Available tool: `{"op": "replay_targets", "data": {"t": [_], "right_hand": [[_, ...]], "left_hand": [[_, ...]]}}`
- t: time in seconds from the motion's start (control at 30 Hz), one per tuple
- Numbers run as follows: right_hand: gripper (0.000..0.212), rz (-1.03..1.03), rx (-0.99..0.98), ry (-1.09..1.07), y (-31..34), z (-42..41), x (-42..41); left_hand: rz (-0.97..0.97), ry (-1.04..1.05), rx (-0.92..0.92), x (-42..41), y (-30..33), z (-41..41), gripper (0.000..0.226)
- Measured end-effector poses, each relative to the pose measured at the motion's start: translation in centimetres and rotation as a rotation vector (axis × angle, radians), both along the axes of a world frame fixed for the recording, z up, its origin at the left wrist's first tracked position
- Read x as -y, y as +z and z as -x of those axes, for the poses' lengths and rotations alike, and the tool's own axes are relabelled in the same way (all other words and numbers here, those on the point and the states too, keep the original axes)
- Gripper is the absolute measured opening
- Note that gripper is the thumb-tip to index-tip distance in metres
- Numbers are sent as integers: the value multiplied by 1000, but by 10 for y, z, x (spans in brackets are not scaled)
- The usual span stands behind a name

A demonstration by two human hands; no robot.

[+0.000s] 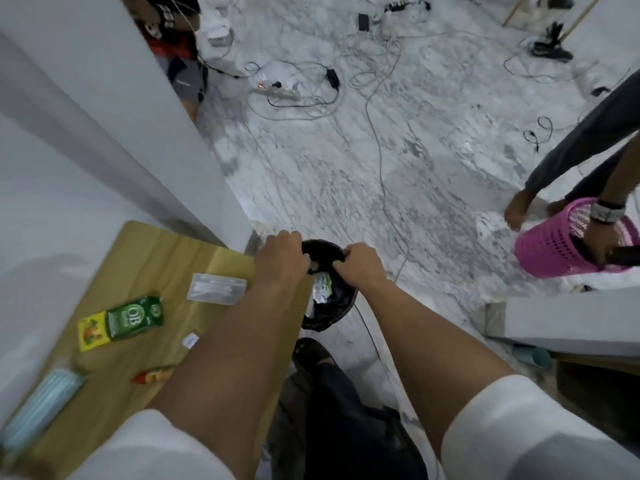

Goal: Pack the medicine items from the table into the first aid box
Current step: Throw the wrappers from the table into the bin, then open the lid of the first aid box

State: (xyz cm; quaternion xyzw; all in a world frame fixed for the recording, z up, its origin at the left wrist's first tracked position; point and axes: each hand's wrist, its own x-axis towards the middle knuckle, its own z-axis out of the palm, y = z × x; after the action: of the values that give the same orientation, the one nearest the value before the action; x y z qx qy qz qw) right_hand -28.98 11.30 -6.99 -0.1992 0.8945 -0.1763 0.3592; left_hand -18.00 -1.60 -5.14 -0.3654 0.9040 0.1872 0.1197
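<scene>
My left hand (282, 258) and my right hand (360, 268) are close together over a black lined bin (341, 308) on the floor, past the table's edge. The left fingers are closed on a small pale piece (313, 266). The right fingers curl on the bin's black liner at the rim. A white packet (322, 287) lies inside the bin. On the brown table (156, 258) lie a clear plastic case (216, 289), a green box (135, 317), a yellow box (90, 333), a white sachet (190, 341), a red-orange tube (154, 375) and a pack of blue face masks (41, 407).
A white wall (104, 133) borders the table on the left. Cables and a power strip (278, 93) sprawl over the marble floor. At the right another person's hand reaches into a pink basket (554, 251). A grey ledge (571, 317) lies at the right.
</scene>
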Motion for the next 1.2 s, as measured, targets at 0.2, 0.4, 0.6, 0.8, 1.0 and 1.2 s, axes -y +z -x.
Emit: {"op": "replay_targets", "data": {"t": [0.2, 0.4, 0.6, 0.8, 1.0, 1.2], "right_hand": [[51, 98, -113, 384, 66, -73, 56], [58, 253, -229, 744, 146, -212, 120], [58, 412, -203, 1100, 193, -394, 141], [58, 423, -99, 1357, 136, -527, 124], [70, 542, -241, 1444, 61, -566, 116], [72, 692, -351, 1445, 36, -555, 85]], "left_hand": [[101, 171, -8, 23, 87, -96, 30], [281, 413, 2, 44, 167, -266, 41], [357, 790, 4, 4, 200, -471, 43], [313, 1055, -22, -58, 127, -619, 55], [373, 1053, -222, -87, 13, -660, 70], [584, 1046, -320, -118, -24, -645, 70]]}}
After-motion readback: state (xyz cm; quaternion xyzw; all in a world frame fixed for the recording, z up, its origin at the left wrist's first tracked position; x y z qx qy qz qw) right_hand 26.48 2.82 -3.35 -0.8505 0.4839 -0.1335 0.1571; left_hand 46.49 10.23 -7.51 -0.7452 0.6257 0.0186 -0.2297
